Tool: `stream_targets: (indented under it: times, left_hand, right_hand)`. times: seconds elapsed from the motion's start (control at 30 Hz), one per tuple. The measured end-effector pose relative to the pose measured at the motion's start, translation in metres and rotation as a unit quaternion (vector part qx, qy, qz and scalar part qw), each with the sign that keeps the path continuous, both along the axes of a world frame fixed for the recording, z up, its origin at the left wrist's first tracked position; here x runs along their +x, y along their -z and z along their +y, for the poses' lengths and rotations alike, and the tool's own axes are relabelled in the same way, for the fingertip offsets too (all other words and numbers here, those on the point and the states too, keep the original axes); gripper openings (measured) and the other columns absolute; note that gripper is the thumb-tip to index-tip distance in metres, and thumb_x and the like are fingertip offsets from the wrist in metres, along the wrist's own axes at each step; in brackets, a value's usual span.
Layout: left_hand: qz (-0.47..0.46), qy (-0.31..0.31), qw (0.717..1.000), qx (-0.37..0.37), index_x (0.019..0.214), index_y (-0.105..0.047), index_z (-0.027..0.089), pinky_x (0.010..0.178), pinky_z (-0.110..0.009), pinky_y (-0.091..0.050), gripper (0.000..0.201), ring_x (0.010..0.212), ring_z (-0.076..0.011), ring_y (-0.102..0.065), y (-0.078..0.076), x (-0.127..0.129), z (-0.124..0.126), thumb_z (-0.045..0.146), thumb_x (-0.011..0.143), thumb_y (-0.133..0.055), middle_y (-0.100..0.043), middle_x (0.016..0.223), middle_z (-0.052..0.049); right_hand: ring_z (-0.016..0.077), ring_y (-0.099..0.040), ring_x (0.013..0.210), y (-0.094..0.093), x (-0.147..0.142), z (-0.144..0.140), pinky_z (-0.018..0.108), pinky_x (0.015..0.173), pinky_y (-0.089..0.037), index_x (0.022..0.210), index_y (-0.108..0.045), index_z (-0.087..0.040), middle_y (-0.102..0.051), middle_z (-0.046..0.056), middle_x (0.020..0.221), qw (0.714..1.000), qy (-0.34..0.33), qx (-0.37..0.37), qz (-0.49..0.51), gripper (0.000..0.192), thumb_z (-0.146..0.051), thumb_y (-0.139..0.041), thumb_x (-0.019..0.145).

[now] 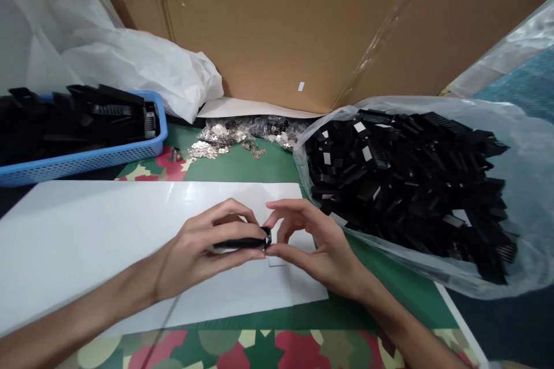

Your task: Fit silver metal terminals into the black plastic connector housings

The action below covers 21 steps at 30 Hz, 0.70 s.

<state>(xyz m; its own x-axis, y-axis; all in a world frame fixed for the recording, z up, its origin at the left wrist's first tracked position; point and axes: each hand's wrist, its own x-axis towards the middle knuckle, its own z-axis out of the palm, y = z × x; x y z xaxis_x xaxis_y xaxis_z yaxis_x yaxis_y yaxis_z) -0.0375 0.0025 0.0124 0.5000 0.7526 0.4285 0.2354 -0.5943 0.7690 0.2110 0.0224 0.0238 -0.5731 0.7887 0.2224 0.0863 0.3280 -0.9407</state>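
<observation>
A blue basket (97, 157) and a plastic bag (533, 184) contain black parts (407, 167). The left hand (203, 240) grips a black piece (243, 243); the curved right hand (324, 239) pinches its end.

no legible text (or numbers)

Black piece (242, 243): slim, held, partly hidden
Pose: lengthwise, left to right
Right end (268, 236): pale detail
Place: centre, near side

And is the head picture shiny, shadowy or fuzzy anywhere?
Head view: bright shine on the clear tape across the cardboard; soft shadow on the white sheet below the right hand; the black part in the left hand looks so dark its details are hard to see.
</observation>
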Motion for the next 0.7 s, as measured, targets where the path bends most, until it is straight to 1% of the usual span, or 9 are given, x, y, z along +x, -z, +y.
stream_targets:
  times: [0.1,0.27,0.37,0.43,0.47,0.53,0.6,0.63,0.7]
  left_hand:
    - [0.018,-0.001,1.0,0.014,0.127,-0.069,0.028,0.081,-0.022,-0.058,0.034,0.105,-0.0161,-0.067,0.0,0.0,-0.001,0.011,0.097,-0.067,-0.062,0.116,-0.007]
    - [0.038,-0.018,0.999,0.01,0.124,-0.069,0.027,0.089,-0.024,-0.057,0.032,0.11,-0.0166,-0.065,-0.003,0.004,-0.004,0.009,0.099,-0.062,-0.062,0.118,-0.007]
    - [0.031,-0.023,0.999,-0.001,0.124,-0.069,0.027,0.089,-0.023,-0.056,0.031,0.109,-0.0156,-0.065,-0.003,0.005,-0.005,0.008,0.1,-0.061,-0.063,0.117,-0.006]
    - [0.017,-0.037,0.999,-0.025,0.12,-0.071,0.027,0.089,-0.024,-0.056,0.027,0.108,-0.016,-0.065,-0.003,0.007,-0.004,0.012,0.101,-0.06,-0.064,0.117,-0.006]
    - [0.004,-0.051,0.998,-0.048,0.116,-0.072,0.027,0.087,-0.024,-0.056,0.023,0.106,-0.016,-0.065,-0.004,0.008,-0.004,0.015,0.102,-0.06,-0.065,0.115,-0.005]
    - [-0.028,-0.08,0.989,-0.12,0.106,-0.075,0.026,0.077,-0.023,-0.056,0.015,0.094,-0.0148,-0.066,-0.006,0.011,-0.003,0.023,0.103,-0.06,-0.066,0.107,-0.004]
    - [-0.051,-0.102,0.973,-0.202,0.098,-0.075,0.025,0.068,-0.023,-0.053,0.018,0.08,-0.0126,-0.063,-0.008,0.015,-0.002,0.032,0.104,-0.059,-0.065,0.098,-0.002]
    - [-0.056,-0.111,0.964,-0.235,0.096,-0.075,0.025,0.066,-0.024,-0.051,0.021,0.076,-0.012,-0.061,-0.01,0.016,-0.001,0.036,0.104,-0.059,-0.064,0.093,-0.002]
    - [-0.055,-0.124,0.953,-0.269,0.092,-0.074,0.024,0.067,-0.025,-0.047,0.026,0.074,-0.012,-0.058,-0.013,0.018,0.0,0.041,0.104,-0.058,-0.062,0.086,0.0]
  right_hand:
    - [0.0096,-0.066,0.073,0.0,-0.001,0.0,0.026,0.073,-0.059,0.135,-0.059,-0.029,-0.069,0.002,0.111,1.0,0.003,-0.004,-0.005,0.049,-0.02,-0.079,0.091]
    - [0.0094,-0.064,0.071,0.002,-0.002,0.001,0.027,0.072,-0.058,0.131,-0.061,-0.029,-0.07,0.001,0.108,1.0,0.014,0.002,-0.011,0.044,-0.021,-0.079,0.092]
    - [0.0092,-0.063,0.07,0.003,-0.003,0.001,0.026,0.071,-0.058,0.13,-0.061,-0.028,-0.07,0.001,0.108,1.0,0.02,0.007,-0.013,0.042,-0.022,-0.078,0.093]
    - [0.0094,-0.063,0.069,0.006,-0.005,0.0,0.026,0.069,-0.058,0.128,-0.061,-0.028,-0.07,0.001,0.106,0.999,0.028,0.025,-0.017,0.038,-0.023,-0.077,0.094]
    - [0.01,-0.064,0.07,0.008,-0.006,-0.001,0.026,0.069,-0.058,0.128,-0.062,-0.027,-0.069,0.002,0.105,0.998,0.035,0.048,-0.02,0.038,-0.024,-0.077,0.093]
    - [0.012,-0.065,0.073,0.014,-0.011,-0.003,0.027,0.067,-0.058,0.13,-0.062,-0.026,-0.07,0.003,0.105,0.99,0.054,0.128,-0.029,0.04,-0.023,-0.077,0.093]
    - [0.0136,-0.065,0.075,0.02,-0.015,-0.006,0.028,0.066,-0.059,0.133,-0.06,-0.024,-0.071,0.006,0.109,0.972,0.083,0.216,-0.041,0.041,-0.017,-0.074,0.095]
    - [0.0138,-0.066,0.075,0.023,-0.017,-0.007,0.028,0.066,-0.06,0.134,-0.059,-0.024,-0.072,0.007,0.113,0.963,0.097,0.247,-0.048,0.042,-0.014,-0.071,0.096]
    - [0.0143,-0.068,0.078,0.026,-0.019,-0.01,0.028,0.069,-0.062,0.135,-0.058,-0.022,-0.072,0.009,0.12,0.952,0.113,0.277,-0.069,0.041,-0.009,-0.064,0.097]
